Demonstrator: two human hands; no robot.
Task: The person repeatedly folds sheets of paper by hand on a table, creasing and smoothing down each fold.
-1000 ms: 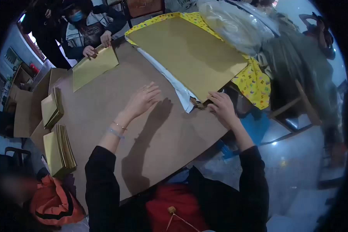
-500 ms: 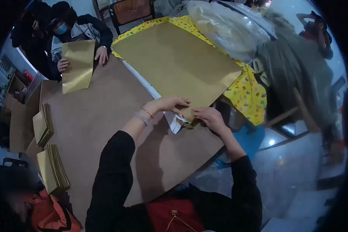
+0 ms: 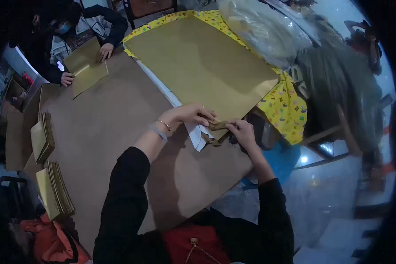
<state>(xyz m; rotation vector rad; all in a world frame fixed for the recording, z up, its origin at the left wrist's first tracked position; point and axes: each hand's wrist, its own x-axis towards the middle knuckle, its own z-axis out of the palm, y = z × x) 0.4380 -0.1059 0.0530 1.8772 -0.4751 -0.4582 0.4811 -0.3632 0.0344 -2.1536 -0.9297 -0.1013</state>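
A large stack of golden-brown paper sheets (image 3: 198,61) lies on yellow patterned wrapping (image 3: 288,110), which also folds along its far edges. At the stack's near corner, my left hand (image 3: 193,115) pinches the paper, its fingertips on a lifted edge. Close to its right, my right hand (image 3: 242,132) grips the same raised corner between thumb and fingers. Torn white wrapping (image 3: 196,136) with ragged brown bits sticks out below my left hand. How many sheets are lifted cannot be made out.
Across the brown table (image 3: 114,132), a co-worker handles a folded golden sheet (image 3: 90,72). Two folded bundles (image 3: 55,191) stand at the left edge beside a cardboard box (image 3: 20,132). Clear plastic (image 3: 262,35) lies behind the stack; an orange bag (image 3: 53,242) is at lower left.
My left hand has moved right onto the stack's near corner, and both hands now pinch its raised edge. The co-worker raised the golden sheet, then lowered it to the table, folded.
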